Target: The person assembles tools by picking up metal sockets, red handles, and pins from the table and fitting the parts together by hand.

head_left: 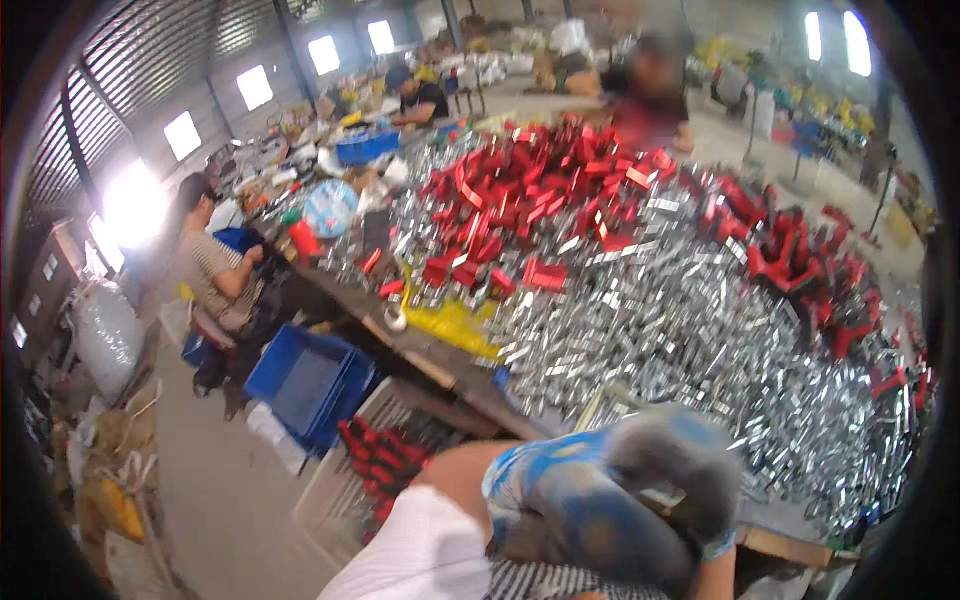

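Observation:
My two gloved hands meet at the table's near edge, smeared by motion. My left hand wears a grey glove with a blue-and-white patterned cuff; its fingers are hidden. Curled over and against it is my right hand, also in a grey, blue-cuffed glove. A small shiny piece shows between them, too blurred to name. Just beyond the hands spreads a big heap of small silvery metal parts. Red angular parts lie piled on its far side, and more red parts on the right.
Left of me stand blue bins and a pale crate holding red parts. A yellow bag and a tape roll lie along the table edge. Co-workers sit at the left and far side.

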